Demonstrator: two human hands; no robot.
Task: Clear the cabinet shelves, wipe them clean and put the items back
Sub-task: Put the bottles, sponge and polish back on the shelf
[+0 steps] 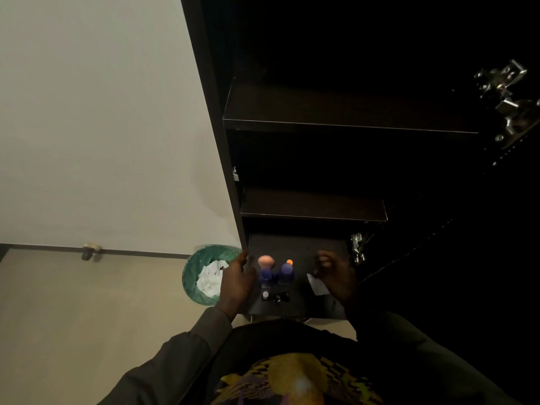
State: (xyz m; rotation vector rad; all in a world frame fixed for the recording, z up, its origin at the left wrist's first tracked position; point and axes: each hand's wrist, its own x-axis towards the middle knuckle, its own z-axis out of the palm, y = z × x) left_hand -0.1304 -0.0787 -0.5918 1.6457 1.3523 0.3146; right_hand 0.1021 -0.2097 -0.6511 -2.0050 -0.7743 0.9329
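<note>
A tall dark cabinet stands open with two bare shelves, the upper shelf (pixel 347 125) and the lower shelf (pixel 312 216). On the dark bottom board (pixel 321 247) stand a blue bottle with a pink top (pixel 266 268), a blue bottle with an orange cap (pixel 285 271) and a few small dark and white jars (pixel 276 296). A white cloth or paper (pixel 317 285) lies at the right. My left hand (pixel 236 280) hovers left of the bottles, fingers relaxed, holding nothing. My right hand (pixel 336 276) hovers over the white cloth, fingers loosely curled, empty as far as I can see.
A green waste bin (pixel 204 273) with crumpled white paper stands on the floor left of the cabinet. Metal hinges (pixel 508 97) stick out at the cabinet's right side, with another hinge (pixel 358 248) lower down. A door stop (pixel 90 249) sits at the skirting.
</note>
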